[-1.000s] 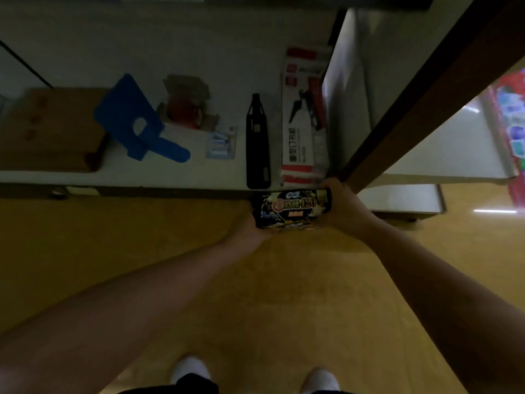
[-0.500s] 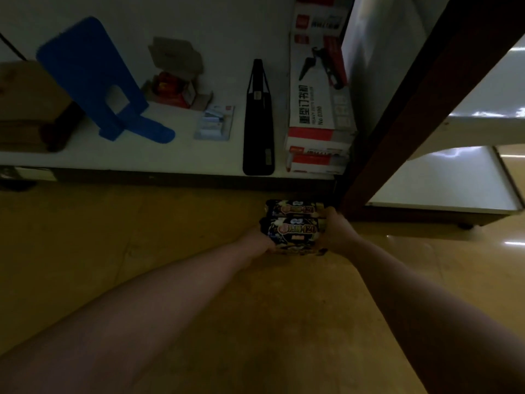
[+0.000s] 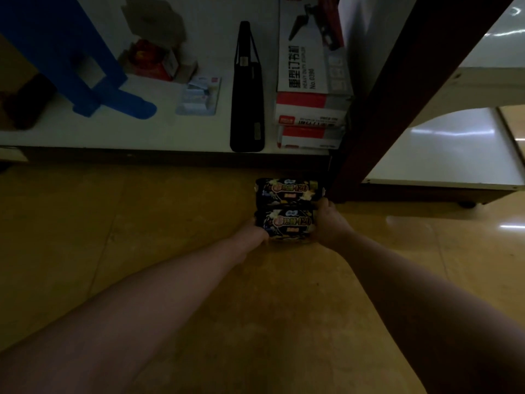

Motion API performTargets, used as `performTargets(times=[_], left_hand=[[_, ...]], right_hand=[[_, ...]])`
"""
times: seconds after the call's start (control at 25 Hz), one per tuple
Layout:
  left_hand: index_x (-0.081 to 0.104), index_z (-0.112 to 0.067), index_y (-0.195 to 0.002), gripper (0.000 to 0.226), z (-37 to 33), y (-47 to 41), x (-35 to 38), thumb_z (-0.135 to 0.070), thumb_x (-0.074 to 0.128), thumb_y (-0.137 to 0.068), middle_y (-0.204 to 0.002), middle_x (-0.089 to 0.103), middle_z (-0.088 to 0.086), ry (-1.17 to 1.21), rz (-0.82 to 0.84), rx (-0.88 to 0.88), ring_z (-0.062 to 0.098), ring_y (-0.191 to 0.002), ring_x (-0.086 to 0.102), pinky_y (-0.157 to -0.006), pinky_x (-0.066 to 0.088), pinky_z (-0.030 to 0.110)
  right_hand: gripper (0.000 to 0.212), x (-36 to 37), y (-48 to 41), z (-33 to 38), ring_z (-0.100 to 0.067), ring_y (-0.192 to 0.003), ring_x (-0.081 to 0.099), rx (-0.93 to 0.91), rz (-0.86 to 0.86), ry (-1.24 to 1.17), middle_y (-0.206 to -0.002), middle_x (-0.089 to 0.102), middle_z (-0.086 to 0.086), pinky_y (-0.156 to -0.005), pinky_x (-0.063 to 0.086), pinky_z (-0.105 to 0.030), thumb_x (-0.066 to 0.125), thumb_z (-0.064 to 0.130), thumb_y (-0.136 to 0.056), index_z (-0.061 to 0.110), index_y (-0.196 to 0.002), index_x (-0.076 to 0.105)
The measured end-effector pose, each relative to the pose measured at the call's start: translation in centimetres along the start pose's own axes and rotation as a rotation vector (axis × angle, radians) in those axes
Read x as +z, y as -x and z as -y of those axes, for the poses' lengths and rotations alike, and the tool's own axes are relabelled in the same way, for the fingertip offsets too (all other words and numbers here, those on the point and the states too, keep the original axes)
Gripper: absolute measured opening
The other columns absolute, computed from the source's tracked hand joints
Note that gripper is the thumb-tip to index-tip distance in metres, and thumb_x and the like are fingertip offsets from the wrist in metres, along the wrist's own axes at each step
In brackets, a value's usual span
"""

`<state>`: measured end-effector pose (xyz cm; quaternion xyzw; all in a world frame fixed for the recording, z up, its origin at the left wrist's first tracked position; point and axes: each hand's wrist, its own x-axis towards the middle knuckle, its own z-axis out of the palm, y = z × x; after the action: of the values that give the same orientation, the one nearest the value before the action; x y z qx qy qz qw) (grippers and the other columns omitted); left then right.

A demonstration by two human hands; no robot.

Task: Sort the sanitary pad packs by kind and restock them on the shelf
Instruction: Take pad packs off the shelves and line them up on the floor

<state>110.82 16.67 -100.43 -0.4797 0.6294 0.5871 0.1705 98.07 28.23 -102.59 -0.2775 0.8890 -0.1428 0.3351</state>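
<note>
Holding the near pack (image 3: 287, 225) by its two short ends, both hands are stretched out low over the yellow floor (image 3: 142, 251). The right hand (image 3: 331, 223) grips the right end, with its fingers curled round the edge. The left hand (image 3: 257, 234) touches the left end, but its fingers are hidden behind the pack, so I cannot tell how they lie.

This pack is dark, with a round orange label and the number 120 on its face. A far pack (image 3: 287, 191) of the same print lies just behind it and the two touch along their long edges. Whether the near pack rests on the floor or is a little lifted is not clear. Both packs are in front of the shelf base, just beside the foot of a dark brown post (image 3: 397, 95) — not on the shelf.

On the white bottom shelf (image 3: 170, 132) above them stand other goods:
- a black narrow bag (image 3: 246, 109), upright, near the front edge
- two stacked red and white stapler boxes (image 3: 311, 109) just beside it, against the post
- a small flat card packet (image 3: 200, 95)
- an open carton (image 3: 154, 56) with something red inside
- a blue bookend (image 3: 71, 58) further to the left

The light is dim — small print is not readable.
</note>
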Motion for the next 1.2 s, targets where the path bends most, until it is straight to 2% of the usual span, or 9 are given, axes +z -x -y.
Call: performTargets(times=[0.2,0.52,0.64,0.72,0.8,0.88,0.92,1.04,1.2], left_hand=[[0.036,-0.012,-0.139,0.059,-0.4,0.2,0.0,0.011,0.042,-0.085,-0.133,0.046,0.012,0.001,-0.015,0.026,0.027,-0.113,0.047,-0.09,0.041,0.031],[0.026,-0.008,-0.144,0.064,-0.6,0.4,-0.3,0.01,0.043,-0.085,-0.14,0.041,0.012,-0.016,-0.039,0.053,0.027,-0.126,0.041,-0.097,0.038,0.03],[0.02,-0.007,-0.145,0.063,-1.0,1.1,-0.5,0.006,0.045,-0.089,-0.142,0.038,0.013,-0.006,-0.086,0.066,0.028,-0.128,0.039,-0.106,0.036,0.034],[0.016,-0.008,-0.146,0.061,-1.3,1.4,-0.7,-0.002,0.045,-0.093,-0.143,0.036,0.015,-0.022,-0.141,0.094,0.029,-0.127,0.04,-0.105,0.036,0.033],[0.022,-0.008,-0.144,0.056,-1.9,2.2,-0.8,-0.005,0.046,-0.094,-0.139,0.04,0.012,-0.031,-0.2,0.157,0.028,-0.125,0.042,-0.097,0.038,0.029],[0.033,-0.007,-0.138,0.05,-3.0,3.2,-0.7,-0.002,0.049,-0.09,-0.122,0.045,0.002,-0.01,-0.23,0.266,0.022,-0.115,0.047,-0.091,0.04,0.026],[0.036,-0.008,-0.135,0.048,-3.5,3.5,-0.7,-0.001,0.05,-0.089,-0.12,0.046,0.0,-0.002,-0.236,0.322,0.02,-0.112,0.048,-0.093,0.042,0.027],[0.041,-0.011,-0.13,0.045,-5.5,4.0,-1.1,0.0,0.05,-0.087,-0.128,0.049,0.009,-0.035,-0.264,0.456,0.02,-0.112,0.051,-0.098,0.044,0.034],[0.047,-0.012,-0.127,0.041,-7.7,5.7,-3.4,0.001,0.049,-0.088,-0.126,0.048,0.002,-0.074,-0.311,0.615,0.008,-0.104,0.048,-0.089,0.039,0.018]], right_hand=[[0.09,-0.1,0.0,0.3,-0.033,-0.13,0.037,0.002,0.011,-0.026,-0.143,0.027,-0.018,-0.108,0.035,-0.038,0.074,0.022,-0.076,0.004,-0.142,0.016],[0.088,-0.7,0.5,0.5,-0.033,-0.129,0.037,0.006,0.037,0.028,-0.142,0.028,-0.018,-0.107,0.035,-0.039,0.074,0.022,-0.077,0.005,-0.142,0.018],[0.083,-1.5,0.9,0.6,-0.034,-0.126,0.04,0.015,0.032,0.098,-0.14,0.031,-0.018,-0.106,0.038,-0.042,0.074,0.021,-0.076,0.008,-0.141,0.023],[0.075,-2.2,1.0,1.1,-0.034,-0.124,0.042,-0.002,-0.005,0.148,-0.139,0.033,-0.018,-0.104,0.041,-0.044,0.069,0.026,-0.081,0.009,-0.141,0.027],[0.054,-3.0,1.2,2.1,-0.031,-0.118,0.046,-0.057,-0.087,0.136,-0.134,0.039,-0.017,-0.099,0.044,-0.039,0.061,0.026,-0.088,0.008,-0.134,0.039],[0.034,-4.1,1.2,3.8,-0.026,-0.107,0.052,-0.159,-0.171,0.105,-0.123,0.05,-0.014,-0.084,0.045,-0.03,0.054,0.022,-0.092,0.007,-0.122,0.051],[0.027,-4.7,1.2,4.8,-0.025,-0.102,0.054,-0.209,-0.209,0.079,-0.117,0.054,-0.014,-0.078,0.043,-0.028,0.052,0.019,-0.093,0.006,-0.116,0.055],[0.019,-6.8,1.2,8.1,-0.024,-0.094,0.059,-0.307,-0.338,-0.066,-0.104,0.064,-0.013,-0.076,0.046,-0.029,0.05,0.012,-0.092,0.004,-0.104,0.061],[0.017,-9.7,1.2,11.5,-0.018,-0.092,0.06,-0.374,-0.489,-0.295,-0.097,0.066,-0.006,-0.077,0.046,-0.026,0.05,0.01,-0.092,0.007,-0.101,0.064]])
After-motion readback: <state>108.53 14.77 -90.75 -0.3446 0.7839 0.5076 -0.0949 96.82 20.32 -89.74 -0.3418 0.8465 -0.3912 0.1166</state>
